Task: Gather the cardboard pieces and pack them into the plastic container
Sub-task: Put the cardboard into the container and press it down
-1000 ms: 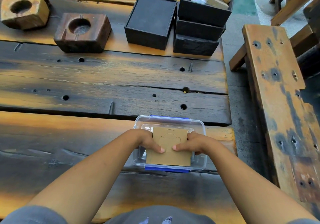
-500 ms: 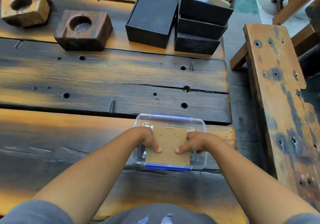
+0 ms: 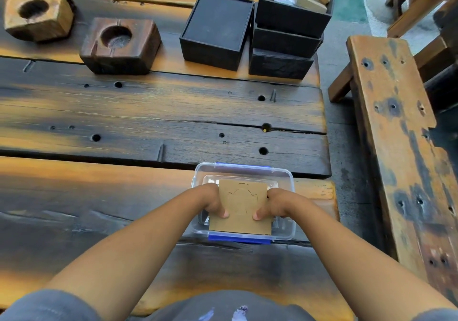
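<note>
A clear plastic container (image 3: 285, 179) with blue clips sits near the front edge of the wooden table. A flat brown cardboard piece (image 3: 241, 211) with cut outlines lies over the container's opening, its near edge reaching the front blue clip. My left hand (image 3: 214, 203) grips the cardboard's left side with the thumb pressed on top. My right hand (image 3: 273, 205) grips its right side the same way. What lies under the cardboard inside the container is hidden.
Two wooden blocks with round holes (image 3: 37, 11) (image 3: 120, 44) stand at the back left. Black boxes (image 3: 216, 27) and a stack of black trays (image 3: 287, 33) holding small items stand at the back. A wooden bench (image 3: 396, 132) runs along the right.
The view has tilted slightly. Both hands still hold the cardboard over the container, and it seems pressed a little lower into the opening.
</note>
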